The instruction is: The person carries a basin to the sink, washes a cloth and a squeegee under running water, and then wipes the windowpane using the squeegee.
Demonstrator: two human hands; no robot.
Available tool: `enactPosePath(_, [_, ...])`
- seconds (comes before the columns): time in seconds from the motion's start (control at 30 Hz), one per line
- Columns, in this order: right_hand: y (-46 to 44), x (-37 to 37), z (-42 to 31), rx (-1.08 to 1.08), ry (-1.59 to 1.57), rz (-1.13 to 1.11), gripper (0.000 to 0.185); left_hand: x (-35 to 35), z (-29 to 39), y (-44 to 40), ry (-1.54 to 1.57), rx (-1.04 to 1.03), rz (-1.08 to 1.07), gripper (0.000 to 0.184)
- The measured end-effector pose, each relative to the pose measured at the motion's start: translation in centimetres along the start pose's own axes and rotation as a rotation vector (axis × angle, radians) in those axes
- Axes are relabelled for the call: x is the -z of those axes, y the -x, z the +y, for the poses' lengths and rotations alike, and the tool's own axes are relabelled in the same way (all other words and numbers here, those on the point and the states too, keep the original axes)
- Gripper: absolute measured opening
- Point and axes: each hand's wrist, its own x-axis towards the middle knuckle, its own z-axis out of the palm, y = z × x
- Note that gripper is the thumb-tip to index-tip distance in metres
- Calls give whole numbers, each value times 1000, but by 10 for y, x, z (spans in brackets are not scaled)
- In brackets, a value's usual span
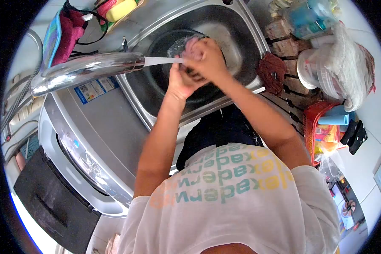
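Over the metal sink (252, 42), a wet pinkish-purple cloth (193, 48) is bunched up in my right hand (209, 59), whose fingers are closed round it. My left hand (181, 83) is just below and to the left, touching my right hand, with its thumb raised and its other fingers mostly hidden. Something dark shows between the two palms, too blurred to make out. Water (163, 61) runs from the chrome faucet (93, 70) onto the hands. Beneath them, a dark round basin (156, 80) stands in the sink with foamy water (178, 45) in it.
A grey-white appliance (110, 122) stands left of the sink. A yellow sponge or soap (121, 10) lies at the upper left. On the right are a dark red cloth (271, 74), a clear tub (319, 67), a blue bottle (311, 19) and a red basket (310, 127).
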Motion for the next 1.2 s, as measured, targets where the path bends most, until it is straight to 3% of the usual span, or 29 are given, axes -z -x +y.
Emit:
enactPosePath(0.03, [10, -3, -8, 130, 101, 41, 32, 4, 0, -7, 22, -58, -132, 59])
enactPosePath(0.1, [26, -9, -24, 49, 41, 46, 31, 14, 0, -28, 65, -165, -398, 58])
enactPosePath(0.23, [43, -17, -42, 82, 55, 37, 25, 37, 12, -56, 468, 328, -664, 59])
enactPosePath(0.27, [42, -18, -42, 64, 59, 29, 23, 41, 6, -64, 337, 78, -597, 50])
enactPosePath(0.37, [35, -19, -34, -40, 101, -6, 18, 37, -18, -44, -61, -405, -811, 34])
enactPosePath(0.5, [2, -19, -7, -378, 162, -26, 22, 31, -8, -60, -118, -184, -91, 28])
enactPosePath(0.53, [-4, -19, -7, -445, 147, -5, 22, 36, -2, -75, -9, -161, -43, 24])
enactPosePath(0.6, [-5, -28, 2, -469, 146, 72, 24, 2, -9, -31, -109, -213, -56, 21])
enactPosePath(0.67, [12, -34, -11, -181, 209, 152, 24, 11, -8, -38, -113, -301, -142, 19])
enactPosePath(0.7, [19, -35, -17, -43, 240, 186, 25, 25, -7, -44, -62, -284, -374, 20])
enactPosePath(0.77, [17, -32, -17, -187, 147, 116, 25, 35, -6, -47, 48, -248, -839, 23])
enactPosePath(0.9, [-5, -26, -16, -465, -57, -13, 25, 12, 0, -37, -123, -260, -108, 33])
enactPosePath(1.07, [-9, -43, 9, -501, -117, 0, 31, 13, 0, -38, -81, -197, -100, 30])
enactPosePath(1.17, [30, -56, -20, -220, -163, 134, 36, 46, 14, -60, -53, -205, -645, 30])
enactPosePath(1.2, [26, -55, -17, -256, -149, 91, 37, 47, 11, -53, 109, -182, -511, 30])
